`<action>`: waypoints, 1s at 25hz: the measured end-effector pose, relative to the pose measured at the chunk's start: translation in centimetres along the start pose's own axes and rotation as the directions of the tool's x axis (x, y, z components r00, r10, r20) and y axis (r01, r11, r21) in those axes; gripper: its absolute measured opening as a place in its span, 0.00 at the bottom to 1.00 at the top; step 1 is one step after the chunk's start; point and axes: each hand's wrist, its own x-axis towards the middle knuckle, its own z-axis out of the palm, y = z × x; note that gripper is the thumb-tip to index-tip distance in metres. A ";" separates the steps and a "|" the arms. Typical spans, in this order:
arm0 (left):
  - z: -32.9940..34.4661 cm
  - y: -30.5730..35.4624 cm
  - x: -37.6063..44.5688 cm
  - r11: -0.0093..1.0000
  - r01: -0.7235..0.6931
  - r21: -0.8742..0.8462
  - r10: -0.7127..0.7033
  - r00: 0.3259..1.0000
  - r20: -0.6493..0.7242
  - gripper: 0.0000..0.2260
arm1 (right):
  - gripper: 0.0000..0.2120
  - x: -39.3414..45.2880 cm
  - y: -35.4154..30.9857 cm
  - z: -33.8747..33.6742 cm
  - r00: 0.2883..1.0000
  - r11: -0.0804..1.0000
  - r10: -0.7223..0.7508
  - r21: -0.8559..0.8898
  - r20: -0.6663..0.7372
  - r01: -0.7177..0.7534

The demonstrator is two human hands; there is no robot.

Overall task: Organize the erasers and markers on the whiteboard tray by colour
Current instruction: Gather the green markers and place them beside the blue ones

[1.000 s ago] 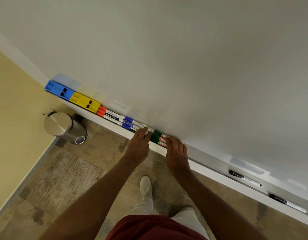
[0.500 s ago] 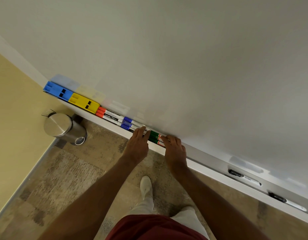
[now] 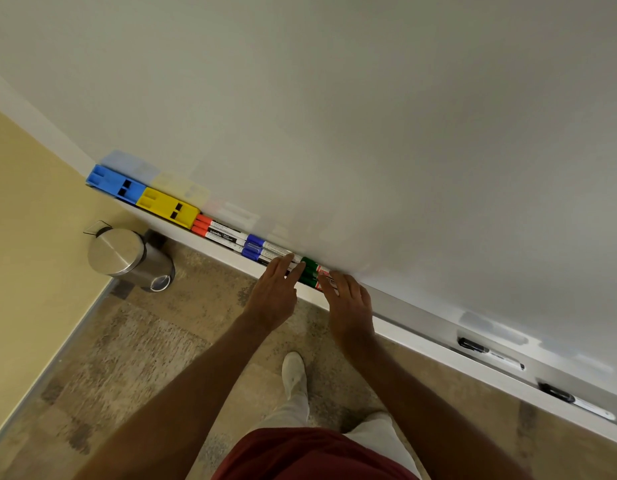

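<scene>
On the whiteboard tray (image 3: 414,327) a blue eraser (image 3: 114,184) lies at the far left, with a yellow eraser (image 3: 166,206) touching its right end. Then come the red-capped markers (image 3: 217,231), the blue-capped markers (image 3: 262,249) and the green-capped markers (image 3: 309,271) in a row. My left hand (image 3: 275,292) rests its fingertips on the blue markers' right ends. My right hand (image 3: 348,306) lies fingers flat over the green markers' bodies. Neither hand grips anything. Two black-capped markers (image 3: 490,353) (image 3: 577,405) lie apart on the tray further right.
A steel pedal bin (image 3: 130,258) stands on the floor below the tray's left end, by the yellow wall (image 3: 30,237). The whiteboard (image 3: 369,116) fills the upper view. My feet are on the patterned floor (image 3: 154,358) below the tray.
Both hands have slid slightly left along the tray, pushing the green markers up against the blue ones. The left fingers now spread out over the marker ends.
</scene>
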 end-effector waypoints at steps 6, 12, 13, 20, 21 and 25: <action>0.2 0.1 -0.1 1.000 -0.005 0.021 0.005 1.000 0.019 0.26 | 0.27 -0.2 0.3 0.3 1.000 1.000 -0.001 -0.010 0.012 0.001; -0.1 0.3 -0.2 1.000 -0.024 0.014 0.024 1.000 -0.009 0.24 | 0.28 0.3 0.3 -0.1 0.996 0.997 0.022 0.066 0.083 -0.028; -0.2 0.3 -0.2 1.000 -0.025 0.012 0.025 1.000 -0.014 0.24 | 0.27 0.4 0.5 -0.2 0.995 0.997 0.016 0.070 0.095 -0.023; -0.1 1.1 -0.2 0.999 -0.027 0.041 0.028 0.999 -0.028 0.24 | 0.25 -0.4 1.1 -1.1 1.000 0.991 0.020 0.132 0.022 -0.023; 0.0 1.5 -0.3 0.998 -0.034 0.044 0.036 0.999 -0.030 0.24 | 0.25 -0.9 1.5 -1.4 1.000 0.990 0.027 0.141 0.008 -0.028; 0.8 4.2 -0.3 0.991 -0.120 0.063 0.122 0.992 -0.030 0.22 | 0.23 -3.5 4.4 -2.4 0.996 0.982 0.085 0.169 -0.017 -0.081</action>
